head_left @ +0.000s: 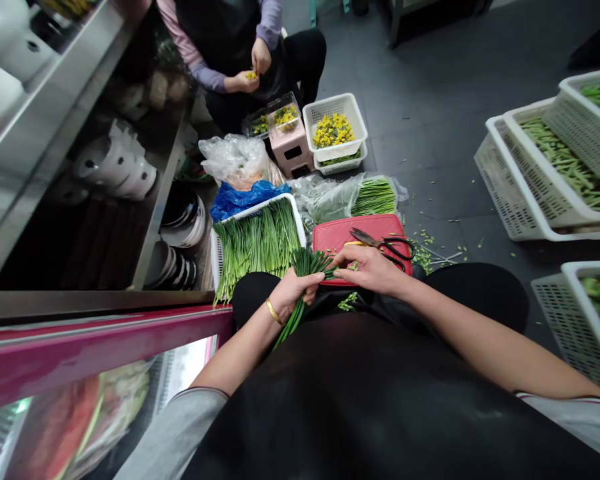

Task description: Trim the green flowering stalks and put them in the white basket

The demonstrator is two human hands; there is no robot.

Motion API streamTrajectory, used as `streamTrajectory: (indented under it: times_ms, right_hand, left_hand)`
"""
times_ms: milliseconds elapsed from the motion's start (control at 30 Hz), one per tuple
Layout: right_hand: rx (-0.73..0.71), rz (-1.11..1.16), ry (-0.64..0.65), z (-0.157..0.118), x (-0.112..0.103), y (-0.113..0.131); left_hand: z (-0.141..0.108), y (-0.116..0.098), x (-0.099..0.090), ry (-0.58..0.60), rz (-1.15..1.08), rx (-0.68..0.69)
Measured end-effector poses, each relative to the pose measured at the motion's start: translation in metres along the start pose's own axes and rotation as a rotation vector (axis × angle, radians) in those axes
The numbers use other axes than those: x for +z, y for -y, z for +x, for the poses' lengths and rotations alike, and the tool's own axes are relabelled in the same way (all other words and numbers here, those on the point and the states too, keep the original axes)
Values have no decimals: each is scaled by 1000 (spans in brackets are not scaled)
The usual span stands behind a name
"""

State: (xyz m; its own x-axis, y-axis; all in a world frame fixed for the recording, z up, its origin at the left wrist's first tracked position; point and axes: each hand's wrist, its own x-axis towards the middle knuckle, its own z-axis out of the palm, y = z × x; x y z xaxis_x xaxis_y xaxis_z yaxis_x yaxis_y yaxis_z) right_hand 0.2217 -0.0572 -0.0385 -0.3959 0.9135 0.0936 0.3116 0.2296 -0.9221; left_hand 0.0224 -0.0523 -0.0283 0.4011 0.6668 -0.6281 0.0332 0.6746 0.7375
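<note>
My left hand point(294, 292), with a gold bracelet at the wrist, is wrapped round a bunch of green flowering chives point(306, 261) above my lap. The stems hang down below the fist. At the bunch's right end, my right hand point(369, 268) pinches the tips with thumb and forefinger. Just beyond it, black-handled scissors point(367, 237) rest on a red flat plastic top point(330, 233). Cut green buds point(349, 302) lie on my dark apron. A white basket point(300, 217) full of laid-out chives stands to the left.
More chives point(375, 197) lie in a clear plastic bag beyond the red top. A co-worker's hands point(253, 70) hold yellow flowers near a white basket point(310, 120) of them. Baskets of green vegetables point(560, 157) stand right; a metal shelf point(165, 173) runs along the left.
</note>
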Motion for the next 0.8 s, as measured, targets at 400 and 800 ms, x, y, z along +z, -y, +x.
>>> streamTrajectory:
  times_ms: [400,800]
  right_hand:
    - [-226,-818,14,0,15,-4]
    - [177,-182,-251,7,19,-19]
  left_hand:
    - [2,8,-4,59,-9,-26]
    - [-5,14,2,13,78,73]
